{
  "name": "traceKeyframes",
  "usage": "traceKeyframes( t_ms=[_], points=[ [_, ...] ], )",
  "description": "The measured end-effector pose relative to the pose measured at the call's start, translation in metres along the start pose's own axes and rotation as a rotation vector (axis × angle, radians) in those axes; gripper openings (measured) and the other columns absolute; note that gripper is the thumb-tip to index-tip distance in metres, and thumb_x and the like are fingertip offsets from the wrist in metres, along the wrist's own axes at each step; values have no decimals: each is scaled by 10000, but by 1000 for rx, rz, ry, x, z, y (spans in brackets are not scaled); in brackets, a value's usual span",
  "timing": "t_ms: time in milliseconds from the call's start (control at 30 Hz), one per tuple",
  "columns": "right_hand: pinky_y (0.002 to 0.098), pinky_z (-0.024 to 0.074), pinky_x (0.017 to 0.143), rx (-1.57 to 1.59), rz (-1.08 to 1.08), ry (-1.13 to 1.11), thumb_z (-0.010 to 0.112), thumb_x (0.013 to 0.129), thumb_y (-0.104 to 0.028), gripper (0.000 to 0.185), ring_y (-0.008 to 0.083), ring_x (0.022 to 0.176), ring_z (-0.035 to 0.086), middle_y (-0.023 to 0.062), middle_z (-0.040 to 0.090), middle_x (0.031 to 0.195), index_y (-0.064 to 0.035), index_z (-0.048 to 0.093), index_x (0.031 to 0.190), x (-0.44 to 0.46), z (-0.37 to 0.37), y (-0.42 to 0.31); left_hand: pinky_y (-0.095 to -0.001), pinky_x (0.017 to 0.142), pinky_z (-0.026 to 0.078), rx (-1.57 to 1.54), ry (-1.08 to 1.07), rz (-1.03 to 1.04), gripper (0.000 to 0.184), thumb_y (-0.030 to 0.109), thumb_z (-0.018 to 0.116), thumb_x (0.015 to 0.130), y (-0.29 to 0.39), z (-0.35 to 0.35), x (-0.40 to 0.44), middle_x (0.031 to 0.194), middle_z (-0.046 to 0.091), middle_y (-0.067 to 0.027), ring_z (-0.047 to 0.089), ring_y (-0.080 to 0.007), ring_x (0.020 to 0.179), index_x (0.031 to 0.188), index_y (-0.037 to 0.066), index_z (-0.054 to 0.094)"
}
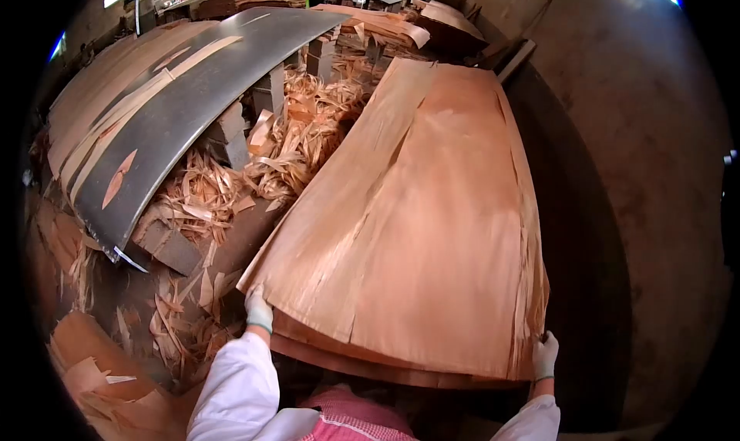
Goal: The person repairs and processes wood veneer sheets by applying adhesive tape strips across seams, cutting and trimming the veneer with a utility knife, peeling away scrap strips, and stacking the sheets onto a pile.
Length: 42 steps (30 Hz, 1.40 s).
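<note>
A large reddish-tan wood veneer sheet point(447, 210) stretches away in front of me, with a long split running down its left part and a ragged right edge. My left hand point(259, 311), in a white glove, grips its near left corner, fingers closed at the edge. At the near right corner my right hand point(545, 356), gloved too, is closed on the same sheet. The near edge bows between the hands. Beneath it shows the edge of more veneer point(331, 356), mostly hidden by the top sheet.
To the left, a dark smooth-topped table point(231, 79) rests on concrete blocks point(171, 244), with veneer strips on top. Heaps of veneer scraps point(308, 132) fill the gap beside it. A wall point(655, 171) runs along the right. Farther back are veneer stacks point(378, 25) and people.
</note>
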State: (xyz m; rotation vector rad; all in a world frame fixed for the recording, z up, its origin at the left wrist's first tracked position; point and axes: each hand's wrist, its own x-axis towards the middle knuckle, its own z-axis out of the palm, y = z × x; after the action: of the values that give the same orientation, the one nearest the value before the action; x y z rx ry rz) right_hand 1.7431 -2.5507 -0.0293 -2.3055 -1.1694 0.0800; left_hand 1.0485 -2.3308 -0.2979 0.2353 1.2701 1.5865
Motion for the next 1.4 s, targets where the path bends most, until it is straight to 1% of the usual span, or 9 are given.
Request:
traceKeyframes(
  t_ms=[167, 367, 733, 1033, 1167, 1200, 1267, 1367, 1400],
  points=[
    [361, 457, 636, -178, 8, 21, 651, 845, -88, 149, 232, 649, 569, 150, 599, 706, 43, 602, 897, -21, -9, 31, -445, 1011, 438, -217, 8, -127, 381, 156, 604, 907, -1, -11, -61, 1253, 568, -124, 543, -274, 1161, 1260, 31, 533],
    [444, 499, 737, -308, 18, -71, 650, 867, -166, 228, 403, 862, 636, 224, 672, 912, 13, 627, 1007, 36, 10, 61, -316, 961, 412, 117, 58, 47, 365, 198, 654, 879, -68, 14, -21, 1136, 621, -85, 554, -195, 1043, 1162, -29, 613],
    [458, 505, 784, -404, 61, -131, 623, 888, -180, 247, 403, 903, 641, 227, 674, 944, 9, 595, 1045, 57, 30, 140, -336, 832, 531, 61, 195, -128, 216, 45, 623, 887, -160, 60, -132, 1014, 646, -69, 638, -215, 884, 1100, 15, 599],
    [480, 505, 768, -577, 134, -201, 613, 901, -219, 280, 418, 883, 639, 239, 667, 926, -7, 561, 1077, 71, 96, 166, -371, 788, 487, 241, 285, -275, 367, 215, 664, 863, -209, 70, -119, 1090, 624, -83, 581, -204, 936, 1165, 16, 600],
    [493, 487, 816, -616, -8, -208, 565, 936, -312, 388, 428, 957, 618, 258, 640, 1034, -11, 522, 1177, 60, 128, 203, -363, 803, 467, 335, 198, -219, 368, 295, 634, 881, -295, -13, -80, 1014, 611, -57, 537, -179, 895, 1138, 31, 630],
    [491, 487, 827, -650, 13, -272, 547, 945, -328, 411, 421, 981, 613, 252, 631, 1076, -14, 515, 1208, 59, 133, 214, -323, 438, 352, 332, 398, -339, 117, 262, 632, 865, -240, 34, -119, 607, 469, 26, 408, -139, 483, 865, 146, 646],
    [487, 487, 850, -694, 64, -366, 512, 963, -361, 458, 407, 1029, 602, 239, 614, 1159, -20, 500, 1269, 60, 150, 219, -355, 509, 422, 597, 435, -196, 192, 295, 622, 873, -276, 0, -91, 677, 551, 2, 489, -159, 548, 948, 131, 686],
    [480, 492, 873, -860, 162, -427, 482, 971, -405, 528, 389, 1079, 590, 227, 582, 1250, -30, 467, 1342, 58, 176, 248, -326, 547, 461, 650, 303, -230, 188, 252, 642, 853, -278, -24, -73, 728, 611, -16, 548, -155, 603, 957, 107, 701],
    [478, 492, 883, -912, 192, -471, 482, 969, -410, 544, 381, 1100, 582, 224, 563, 1280, -33, 457, 1360, 58, 185, 246, -319, 555, 466, 694, 394, -228, 188, 239, 645, 849, -292, -24, -67, 741, 622, -18, 558, -153, 615, 959, 97, 704]
  ],
)
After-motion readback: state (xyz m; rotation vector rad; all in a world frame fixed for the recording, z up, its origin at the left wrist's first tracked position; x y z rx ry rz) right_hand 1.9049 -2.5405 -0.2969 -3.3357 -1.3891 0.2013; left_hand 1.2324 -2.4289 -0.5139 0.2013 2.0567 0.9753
